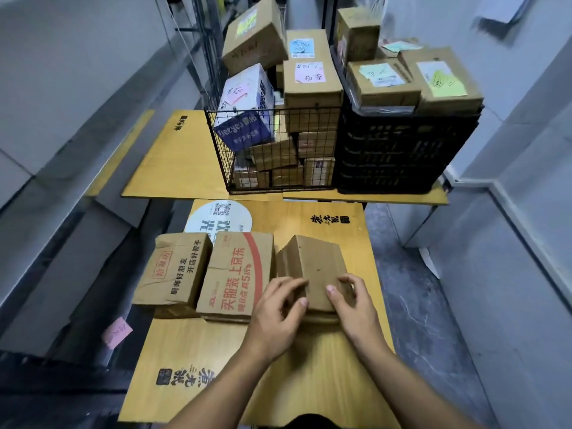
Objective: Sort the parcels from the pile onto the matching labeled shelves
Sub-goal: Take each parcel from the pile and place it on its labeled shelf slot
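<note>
Both my hands grasp the plain brown box (pixel 315 264) at its near end, left hand (pixel 275 317) curled round the left corner, right hand (pixel 353 308) on the right. Box sits on the tabletop (pixel 309 382), just beside a red-printed box (pixel 235 274). Wire basket (pixel 223 150) and black crate (pixel 393 153) of parcels farther back.

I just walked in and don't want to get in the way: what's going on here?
A person grips a plain brown box with the left hand and right hand on the wooden table. A red-striped box and a black-lettered box lie to its left. Behind, a wire basket and a black crate stand full of parcels with coloured notes.
</note>
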A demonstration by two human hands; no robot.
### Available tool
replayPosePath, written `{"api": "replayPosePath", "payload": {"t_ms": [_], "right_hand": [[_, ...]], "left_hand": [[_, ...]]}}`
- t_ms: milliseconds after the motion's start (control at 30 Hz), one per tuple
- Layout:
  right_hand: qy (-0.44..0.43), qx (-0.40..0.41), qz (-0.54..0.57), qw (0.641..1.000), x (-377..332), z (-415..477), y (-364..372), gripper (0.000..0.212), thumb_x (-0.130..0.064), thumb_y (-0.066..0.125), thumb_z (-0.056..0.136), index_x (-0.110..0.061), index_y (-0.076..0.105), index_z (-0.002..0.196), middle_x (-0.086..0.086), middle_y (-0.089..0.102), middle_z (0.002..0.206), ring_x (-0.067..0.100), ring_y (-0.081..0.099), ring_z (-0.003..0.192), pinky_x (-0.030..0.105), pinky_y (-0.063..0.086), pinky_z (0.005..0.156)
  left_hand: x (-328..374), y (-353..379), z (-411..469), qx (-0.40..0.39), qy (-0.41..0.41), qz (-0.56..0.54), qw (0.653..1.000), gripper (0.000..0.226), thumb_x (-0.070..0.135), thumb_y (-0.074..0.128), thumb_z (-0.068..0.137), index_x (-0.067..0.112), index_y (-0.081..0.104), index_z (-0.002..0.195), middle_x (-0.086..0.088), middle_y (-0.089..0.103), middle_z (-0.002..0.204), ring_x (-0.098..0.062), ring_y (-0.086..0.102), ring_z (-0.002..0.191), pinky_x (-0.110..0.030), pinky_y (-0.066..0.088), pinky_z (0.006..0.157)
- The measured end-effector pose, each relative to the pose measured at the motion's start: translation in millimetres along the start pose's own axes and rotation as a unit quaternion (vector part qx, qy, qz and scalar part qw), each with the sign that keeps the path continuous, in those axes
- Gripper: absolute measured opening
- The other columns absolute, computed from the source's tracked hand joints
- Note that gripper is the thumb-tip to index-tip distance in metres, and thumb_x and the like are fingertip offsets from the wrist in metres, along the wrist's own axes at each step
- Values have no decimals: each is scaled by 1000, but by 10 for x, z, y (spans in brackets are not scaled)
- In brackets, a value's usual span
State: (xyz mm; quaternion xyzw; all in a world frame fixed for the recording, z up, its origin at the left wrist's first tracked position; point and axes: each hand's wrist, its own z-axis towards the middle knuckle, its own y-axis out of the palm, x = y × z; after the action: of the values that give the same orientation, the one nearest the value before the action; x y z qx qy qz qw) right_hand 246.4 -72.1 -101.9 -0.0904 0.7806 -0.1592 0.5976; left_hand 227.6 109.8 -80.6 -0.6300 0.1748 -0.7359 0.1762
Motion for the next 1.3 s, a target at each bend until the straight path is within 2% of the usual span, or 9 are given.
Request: {"api": "replayPosePath", "payload": {"t_ms": [133, 233, 400, 533, 633, 767, 1033, 1133, 1300], "right_hand": [[-45, 23, 67, 996, 4, -41, -180, 28, -47, 69, 91, -51, 55, 115, -5, 57, 129, 0, 54, 115, 17, 44, 86], [-83, 28, 83, 993, -6, -120, -300, 33, -57, 65, 86, -54, 55, 118, -21, 58, 125, -5, 54, 117, 26, 49, 95], [-124, -16, 44, 991, -49, -200, -448, 25, -50, 53, 98, -59, 53, 121, -29, 55, 128, -7, 51, 121, 30, 46, 102], [-147, -44, -60, 986, -132, -230, -554, 72, -70, 41, 85, -25, 59, 139, -5, 50, 145, 13, 46, 134, 28, 38, 106], [-150, -85, 13, 985, -207, -287, -557, 57, -65, 60, 88, -42, 47, 139, -12, 57, 134, 4, 55, 123, 27, 48, 99], [-111, -82, 145, 980, -219, -311, -600, 46, -44, 73, 88, -72, 47, 114, -20, 68, 114, 4, 65, 109, 27, 58, 87], [-4, -159, 337, 928, -133, -343, -625, 43, -36, 68, 83, -39, 57, 125, 3, 75, 110, 21, 73, 98, 40, 60, 69], [-14, -176, 326, 929, -127, -365, -627, 45, -36, 67, 85, -38, 54, 128, 3, 75, 110, 22, 73, 100, 39, 60, 70], [-164, -115, 109, 974, -163, -403, -669, 48, -25, 57, 101, -70, 52, 117, -18, 53, 126, 0, 61, 107, 23, 57, 79]], "left_hand": [[140, 99, 26, 92, -26, -55, 994, 38, 15, 64, 90, 32, 57, 123, 1, 56, 123, 10, 47, 115, 0, 34, 88], [179, 151, -4, 77, -78, -83, 990, 52, 42, 67, 83, 40, 49, 131, 13, 47, 135, 13, 39, 125, -1, 31, 92], [294, 308, -159, 61, -105, -216, 969, 66, 49, 67, 79, 41, 43, 140, 26, 49, 138, 1, 46, 129, -28, 43, 103], [430, 349, -287, 133, -56, -125, 982, 55, 29, 67, 84, 42, 47, 134, 31, 51, 131, 6, 47, 125, -11, 39, 97], [544, 371, -367, 136, -14, -27, 990, 57, 22, 69, 87, 41, 45, 135, 24, 48, 129, 10, 44, 122, -2, 34, 92], [645, 309, -404, 117, -10, -106, 987, 50, 21, 61, 90, 38, 48, 135, 11, 56, 130, -3, 54, 121, -15, 47, 90], [615, 237, -488, 133, -91, -152, 975, 53, 20, 67, 91, 28, 46, 139, 7, 51, 138, -4, 52, 124, -30, 46, 103], [641, 219, -556, 133, -84, -184, 970, 55, 25, 67, 84, 33, 47, 134, 15, 62, 128, -3, 57, 118, -19, 49, 91], [677, 127, -636, 167, -71, -94, 979, 55, 30, 69, 83, 43, 48, 132, 14, 56, 131, -1, 55, 117, -19, 48, 91]]}}
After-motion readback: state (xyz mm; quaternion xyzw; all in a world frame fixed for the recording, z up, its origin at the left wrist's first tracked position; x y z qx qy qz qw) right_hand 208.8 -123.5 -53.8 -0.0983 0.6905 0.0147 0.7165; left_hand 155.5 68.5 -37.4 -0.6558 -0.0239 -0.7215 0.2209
